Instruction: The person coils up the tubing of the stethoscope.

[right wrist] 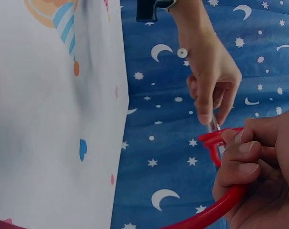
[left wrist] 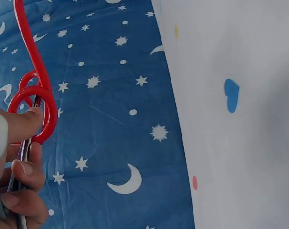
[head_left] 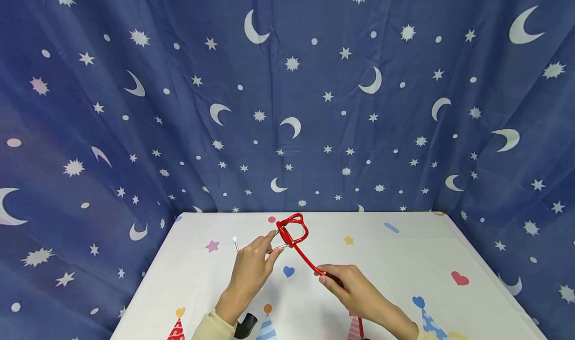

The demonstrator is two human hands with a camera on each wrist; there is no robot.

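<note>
A thick, glossy red cord [head_left: 307, 261] is looped in several turns around slim metal rods [left wrist: 24, 153], high over the far part of the table. My left hand [head_left: 252, 266] pinches those rods between thumb and fingers, just beside the loops. A bent metal piece with a white tip [head_left: 235, 239] sticks out on the far side of this hand; whether it joins the rods cannot be told. With fingers curled round the cord, my right hand [head_left: 355, 286] grips it to the lower right of the loops. Below that hand the cord's other length [head_left: 361, 326] hangs down.
The table [head_left: 395, 260] wears a white cloth printed with hearts, stars and party hats. Behind it and along both sides hangs a blue curtain [head_left: 314, 120] with moons and stars. A black strap device [head_left: 245, 325] sits at my left wrist.
</note>
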